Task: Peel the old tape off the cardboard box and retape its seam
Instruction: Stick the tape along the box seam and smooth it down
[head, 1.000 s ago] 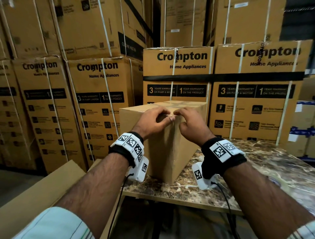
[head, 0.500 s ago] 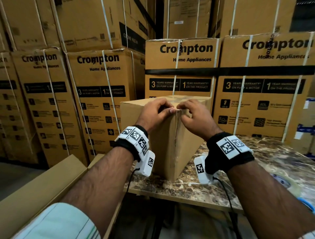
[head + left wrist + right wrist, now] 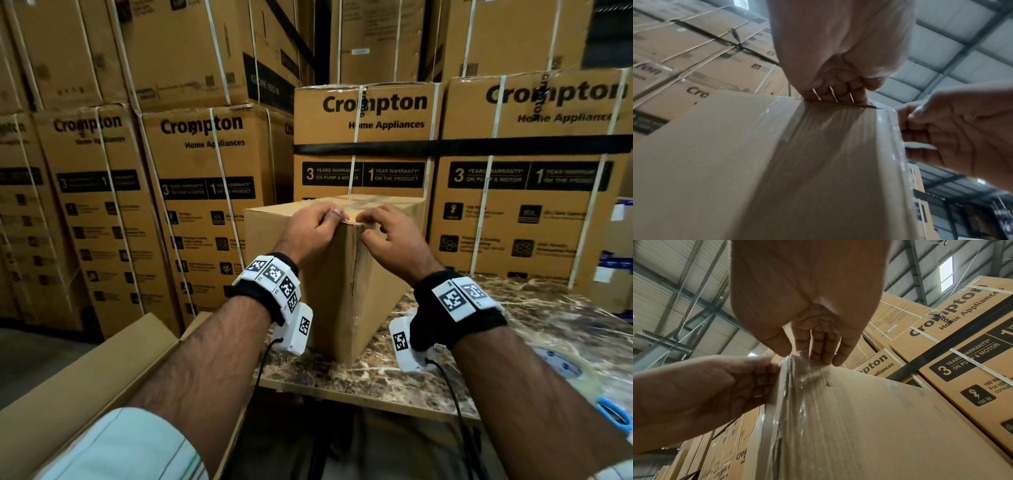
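A plain cardboard box (image 3: 342,291) stands on the marble table (image 3: 513,325) with one corner turned toward me. Old clear tape (image 3: 797,369) wraps over that top corner and runs down the edge; it looks crinkled at the top. My left hand (image 3: 334,214) curls its fingers over the top edge just left of the corner and grips the box (image 3: 735,162). On the other side of the corner, my right hand (image 3: 364,226) has its thumb and fingertips closing on the wrinkled tape (image 3: 888,126).
A roll of clear tape (image 3: 556,363) and blue-handled scissors (image 3: 613,413) lie on the table at the right. A flat carton (image 3: 85,377) leans at the lower left. Strapped appliance boxes (image 3: 370,137) are stacked close behind the table.
Both hands stay at the box's top corner. Their fingertips touched before; a small gap now shows between them. The box has not moved.
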{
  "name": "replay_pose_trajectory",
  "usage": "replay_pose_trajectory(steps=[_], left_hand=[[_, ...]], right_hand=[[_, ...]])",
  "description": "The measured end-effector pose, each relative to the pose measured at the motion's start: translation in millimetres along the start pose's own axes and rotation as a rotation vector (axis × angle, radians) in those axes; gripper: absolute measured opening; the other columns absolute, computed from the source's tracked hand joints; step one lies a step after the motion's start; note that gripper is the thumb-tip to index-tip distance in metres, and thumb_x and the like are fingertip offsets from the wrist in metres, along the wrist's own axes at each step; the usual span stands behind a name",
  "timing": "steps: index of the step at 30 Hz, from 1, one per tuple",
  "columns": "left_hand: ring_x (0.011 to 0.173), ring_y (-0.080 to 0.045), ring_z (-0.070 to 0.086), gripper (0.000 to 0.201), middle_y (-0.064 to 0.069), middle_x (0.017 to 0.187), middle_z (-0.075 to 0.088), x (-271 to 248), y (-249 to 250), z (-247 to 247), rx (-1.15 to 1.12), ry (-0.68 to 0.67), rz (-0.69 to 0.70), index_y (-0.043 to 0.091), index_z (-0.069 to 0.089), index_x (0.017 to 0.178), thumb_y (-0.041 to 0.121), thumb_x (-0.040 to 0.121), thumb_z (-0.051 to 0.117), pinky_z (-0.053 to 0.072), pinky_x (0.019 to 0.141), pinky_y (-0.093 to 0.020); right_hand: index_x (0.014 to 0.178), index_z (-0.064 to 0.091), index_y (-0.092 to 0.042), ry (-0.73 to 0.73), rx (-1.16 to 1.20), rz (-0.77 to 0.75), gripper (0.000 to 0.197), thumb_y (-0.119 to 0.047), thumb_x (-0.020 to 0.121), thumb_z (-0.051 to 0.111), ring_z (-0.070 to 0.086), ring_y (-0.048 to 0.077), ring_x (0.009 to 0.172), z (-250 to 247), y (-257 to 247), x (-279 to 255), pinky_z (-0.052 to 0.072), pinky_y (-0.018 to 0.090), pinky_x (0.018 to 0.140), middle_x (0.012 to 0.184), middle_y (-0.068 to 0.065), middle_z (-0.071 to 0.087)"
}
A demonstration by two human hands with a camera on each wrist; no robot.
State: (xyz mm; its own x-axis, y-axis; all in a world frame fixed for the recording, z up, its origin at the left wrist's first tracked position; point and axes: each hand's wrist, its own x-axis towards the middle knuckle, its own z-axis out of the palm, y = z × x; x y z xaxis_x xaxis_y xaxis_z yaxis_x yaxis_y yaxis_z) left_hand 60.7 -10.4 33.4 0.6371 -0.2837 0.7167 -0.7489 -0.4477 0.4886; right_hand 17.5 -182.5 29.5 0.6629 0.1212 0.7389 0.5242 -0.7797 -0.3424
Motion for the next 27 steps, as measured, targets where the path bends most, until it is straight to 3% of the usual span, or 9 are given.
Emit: replay_pose_trajectory(steps=[3, 7, 11, 14, 16, 19, 24, 27], left_hand=[[0.099, -0.015, 0.057, 0.02, -0.001, 0.107, 0.062, -2.0, 0.4, 1.2, 0.002, -0.021, 0.036, 0.023, 0.052, 0.117, 0.025, 0.099, 0.044, 0.05, 0.083, -0.037], [0.103, -0.019, 0.057, 0.037, -0.005, 0.118, 0.059, -11.3, -2.3, 0.4, 0.151, -0.054, 0.181, 0.027, 0.039, 0.129, 0.019, 0.095, 0.05, 0.052, 0.087, -0.042], [0.108, -0.017, 0.054, 0.024, 0.002, 0.117, 0.06, -11.1, -9.5, 5.8, 0.275, 0.013, 0.256, 0.029, 0.054, 0.116, 0.03, 0.092, 0.054, 0.051, 0.091, -0.048], [0.101, -0.016, 0.056, 0.015, 0.005, 0.107, 0.061, -8.6, -9.9, 12.5, 0.266, 0.079, 0.252, 0.029, 0.058, 0.104, 0.037, 0.091, 0.053, 0.052, 0.086, -0.048], [0.098, -0.016, 0.056, 0.011, 0.006, 0.102, 0.061, -7.9, -7.9, 16.3, 0.262, 0.114, 0.241, 0.028, 0.058, 0.099, 0.033, 0.091, 0.053, 0.052, 0.085, -0.047], [0.094, -0.014, 0.055, 0.006, 0.007, 0.096, 0.061, -4.5, -4.7, 16.5, 0.195, 0.134, 0.191, 0.025, 0.06, 0.095, 0.028, 0.091, 0.056, 0.051, 0.085, -0.047], [0.091, -0.013, 0.058, 0.009, 0.008, 0.09, 0.062, 0.9, -3.5, 11.3, -0.021, 0.108, 0.083, 0.022, 0.065, 0.09, 0.029, 0.089, 0.06, 0.051, 0.085, -0.048], [0.096, -0.012, 0.057, 0.01, 0.018, 0.092, 0.059, 4.1, -4.9, 10.7, 0.0, 0.073, 0.042, 0.033, 0.061, 0.089, 0.04, 0.085, 0.054, 0.046, 0.093, -0.052]], right_hand=[[0.12, 0.063, -0.011, 0.012, -0.011, 0.001, 0.032, -0.018, 0.09, 0.055, 0.049, 0.007, 0.099, 1.0, 0.3, 1.6, 0.036, 0.013, 0.076, 0.111, 0.0, 0.058], [0.118, 0.064, -0.011, 0.026, -0.024, 0.006, 0.03, -0.018, 0.091, 0.055, 0.051, 0.009, 0.102, 1.4, -0.4, 3.2, 0.041, 0.02, 0.084, 0.114, 0.002, 0.059], [0.117, 0.064, -0.01, 0.031, -0.016, 0.006, 0.029, -0.017, 0.091, 0.056, 0.052, 0.013, 0.104, 1.0, -2.0, 2.5, 0.046, 0.027, 0.089, 0.115, 0.005, 0.059], [0.119, 0.064, -0.01, 0.035, -0.017, 0.007, 0.03, -0.018, 0.091, 0.057, 0.051, 0.011, 0.103, 1.5, -0.6, 1.4, 0.042, 0.022, 0.086, 0.115, 0.003, 0.058], [0.118, 0.064, -0.01, 0.037, -0.029, -0.005, 0.029, -0.019, 0.091, 0.057, 0.051, 0.011, 0.101, 2.2, 1.1, 2.1, 0.04, 0.018, 0.081, 0.112, 0.002, 0.058], [0.115, 0.064, -0.01, 0.035, -0.059, -0.031, 0.028, -0.019, 0.09, 0.057, 0.048, 0.009, 0.096, 3.0, 1.0, 1.9, 0.034, 0.01, 0.072, 0.107, 0.001, 0.057], [0.117, 0.063, -0.012, 0.054, -0.067, -0.034, 0.028, -0.026, 0.094, 0.055, 0.046, 0.008, 0.095, 5.0, -0.7, -1.4, 0.03, 0.007, 0.071, 0.105, -0.004, 0.052], [0.116, 0.063, -0.012, 0.086, -0.061, -0.025, 0.029, -0.031, 0.097, 0.053, 0.047, 0.008, 0.095, 8.3, -2.6, -2.4, 0.03, 0.009, 0.07, 0.104, -0.004, 0.052]])
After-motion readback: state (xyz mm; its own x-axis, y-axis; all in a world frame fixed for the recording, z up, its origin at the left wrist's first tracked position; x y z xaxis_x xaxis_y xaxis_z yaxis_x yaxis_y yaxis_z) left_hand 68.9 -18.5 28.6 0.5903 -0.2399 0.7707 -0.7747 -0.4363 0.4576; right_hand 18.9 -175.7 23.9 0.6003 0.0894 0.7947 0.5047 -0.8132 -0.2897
